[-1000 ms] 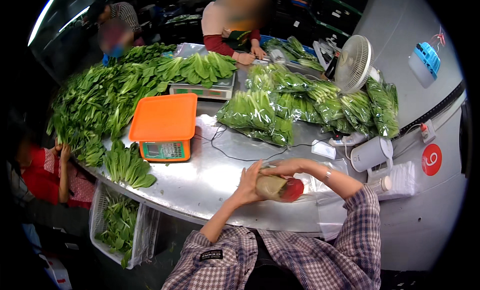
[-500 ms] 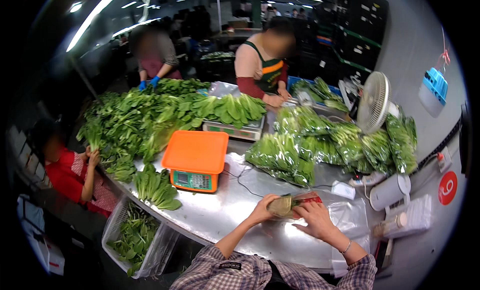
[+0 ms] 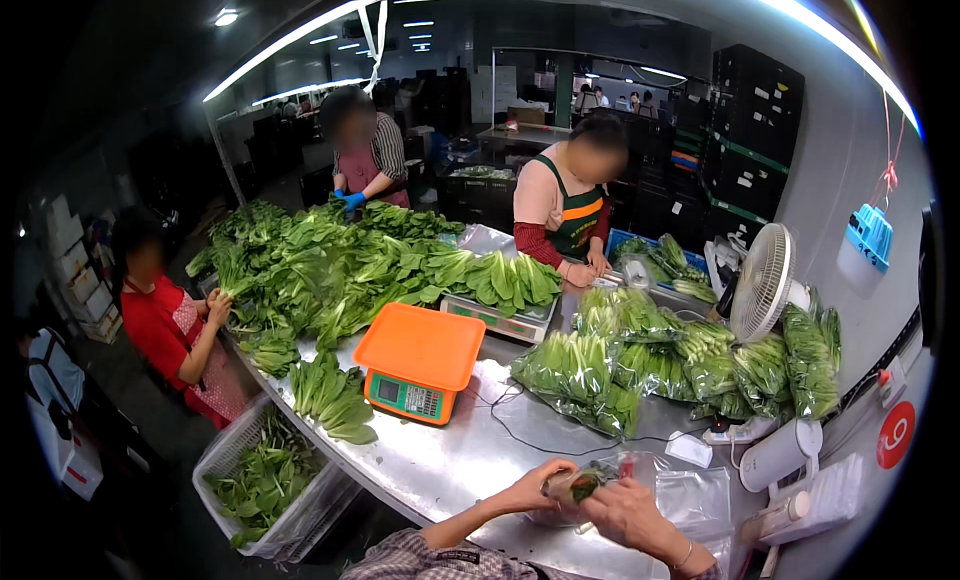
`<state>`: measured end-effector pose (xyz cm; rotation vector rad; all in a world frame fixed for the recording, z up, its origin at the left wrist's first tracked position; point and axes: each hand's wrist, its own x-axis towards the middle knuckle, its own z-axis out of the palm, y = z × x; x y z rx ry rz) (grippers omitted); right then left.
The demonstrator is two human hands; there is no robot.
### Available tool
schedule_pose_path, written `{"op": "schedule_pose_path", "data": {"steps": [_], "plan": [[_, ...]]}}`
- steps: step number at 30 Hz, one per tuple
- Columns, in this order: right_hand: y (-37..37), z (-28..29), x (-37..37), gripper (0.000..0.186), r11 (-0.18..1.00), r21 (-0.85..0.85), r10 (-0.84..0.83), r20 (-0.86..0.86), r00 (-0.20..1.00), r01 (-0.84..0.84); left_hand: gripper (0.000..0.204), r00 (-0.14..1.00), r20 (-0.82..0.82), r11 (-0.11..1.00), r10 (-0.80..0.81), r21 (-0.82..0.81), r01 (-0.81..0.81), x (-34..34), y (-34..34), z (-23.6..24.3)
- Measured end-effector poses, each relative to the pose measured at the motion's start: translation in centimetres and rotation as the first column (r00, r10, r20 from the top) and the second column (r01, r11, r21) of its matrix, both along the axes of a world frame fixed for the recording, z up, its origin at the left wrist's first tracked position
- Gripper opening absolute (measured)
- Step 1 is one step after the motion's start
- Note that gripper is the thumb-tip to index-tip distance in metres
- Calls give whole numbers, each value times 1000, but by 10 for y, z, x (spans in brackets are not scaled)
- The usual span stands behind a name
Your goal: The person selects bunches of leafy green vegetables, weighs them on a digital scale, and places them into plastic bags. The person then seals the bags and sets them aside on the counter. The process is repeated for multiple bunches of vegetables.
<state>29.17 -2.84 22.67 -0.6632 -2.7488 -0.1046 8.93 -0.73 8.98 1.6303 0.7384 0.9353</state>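
White crate (image 3: 300, 517) holding greens (image 3: 262, 485); left hand (image 3: 540, 486) gripping bundle (image 3: 584, 487).

By remote I saw scale (image 3: 422, 342) mid table (image 3: 455, 465), loose greens (image 3: 330, 265) L & behind, bagged veg (image 3: 575, 365) R, fan (image 3: 763, 283) behind it, pkg (image 3: 584, 486) btwn L hand (image 3: 535, 487) & R hand (image 3: 632, 517) up front, crate (image 3: 222, 510) low by table's L edge.

Tube lights (image 3: 290, 50) glow overhead, with a grey wall (image 3: 845, 170) right of the metal table (image 3: 420, 470) and black crates (image 3: 750, 120) stacked behind.
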Motion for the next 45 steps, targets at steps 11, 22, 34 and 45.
{"op": "schedule_pose_path", "data": {"steps": [11,22,34,45], "plan": [[15,-13,-5,7,988,3,-152,-75,986,153,72,1000,4,999,18,-35,-18,5,11,16],[-10,35,-14,10,970,237,47,-378,925,47,69,993,25,992,116,-59,-114,-3,5,30],[-101,49,167,20,549,114,-249,-923,292,828,55,962,187,980,197,-27,-195,-20,9,15],[-43,-218,214,26,181,-336,-965,122,233,924,21,927,109,920,358,132,-370,-26,4,37]]}}
